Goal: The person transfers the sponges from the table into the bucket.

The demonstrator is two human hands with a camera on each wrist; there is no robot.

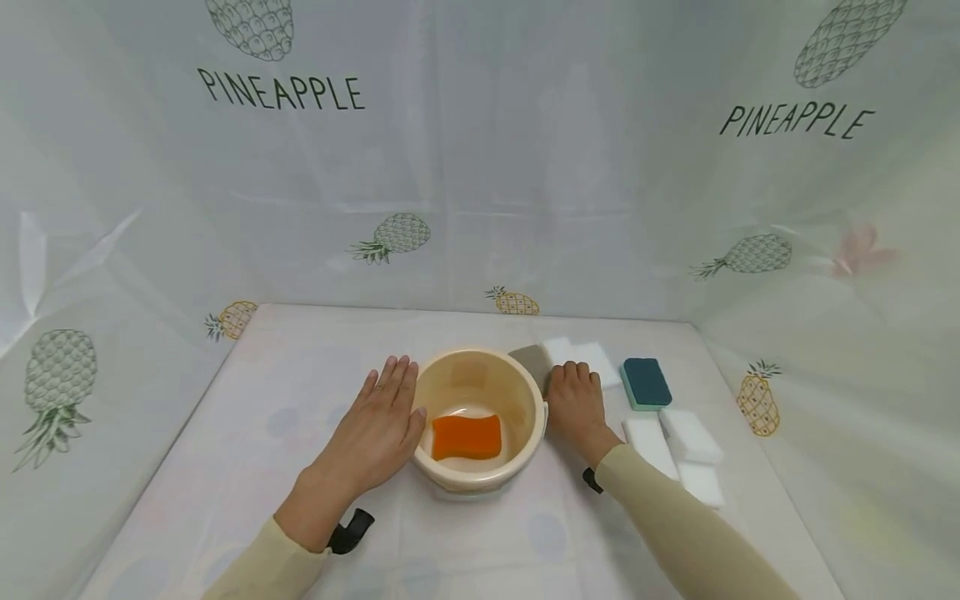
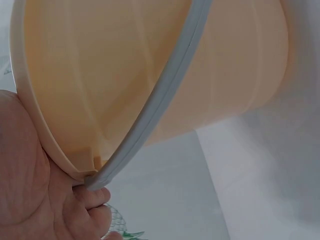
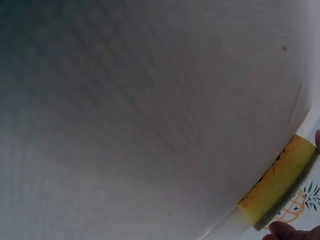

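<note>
A cream bucket (image 1: pixel 536 433) stands upright in the middle of the table, with an orange sponge (image 1: pixel 467 437) lying inside. My left hand (image 1: pixel 378 427) rests against the bucket's left rim, fingers straight in the head view. In the left wrist view, its palm touches the rim beside the end of the grey handle (image 2: pixel 160 107). To the right of the bucket, my right hand (image 1: pixel 577 408) grips a yellow sponge (image 3: pixel 272 185) with a grey scouring side. From the head only its grey face shows, and my hand covers part of it.
White sponges (image 1: pixel 597 364) lie behind and right of my right hand. A dark green-topped sponge (image 1: pixel 647 383) sits farther right, with several white blocks (image 1: pixel 693 435) in front of it. Pineapple-print sheeting (image 1: pixel 465 167) hangs around the table (image 1: pixel 247 433).
</note>
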